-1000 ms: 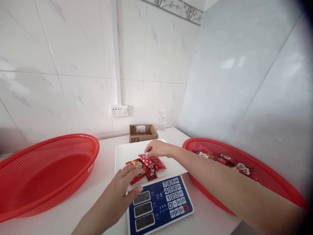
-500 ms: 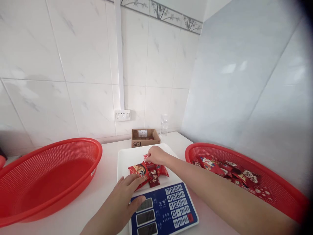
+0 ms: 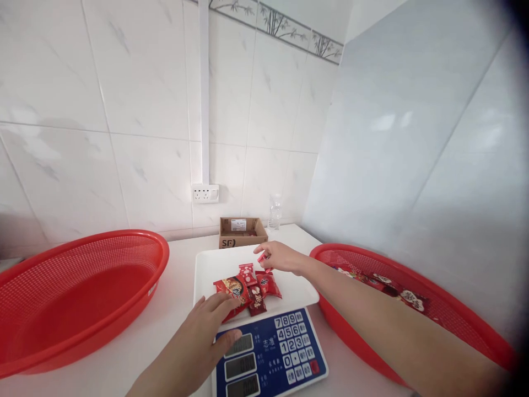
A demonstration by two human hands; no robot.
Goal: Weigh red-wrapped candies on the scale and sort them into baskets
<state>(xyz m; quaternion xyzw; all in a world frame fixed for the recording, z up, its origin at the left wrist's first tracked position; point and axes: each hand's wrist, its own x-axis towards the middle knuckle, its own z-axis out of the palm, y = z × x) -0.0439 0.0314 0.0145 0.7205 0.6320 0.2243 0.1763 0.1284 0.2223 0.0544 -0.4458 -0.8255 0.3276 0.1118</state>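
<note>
The right hand [image 3: 285, 258] is above the far right part of the white pan [image 3: 295, 292] of a scale [image 3: 270, 350], and its thumb and fingers are closed narrowly on a small red packet [image 3: 262, 257], which is mostly covered by them; the index finger points out to the left. The left hand [image 3: 198, 328] is at the near left edge of the pan, with the fingers loosely apart and lying over the near side of a large red packet [image 3: 232, 288]. I cannot tell if they press on it. Its thumb is over the upper display of the scale. On the pan, the large packet lies at the left, a dotted packet [image 3: 247, 273] is at its far right side, a dark red packet [image 3: 257, 302] is nearer, and a bright red packet [image 3: 271, 284] is at the right, all close together. A red basket [image 3: 159, 248] stands at the left, and a second basket [image 3: 330, 249] at the right contains more packets [image 3: 413, 300]. Behind the scale are a cardboard box [image 3: 228, 242] and a clear bottle [image 3: 275, 214].
</note>
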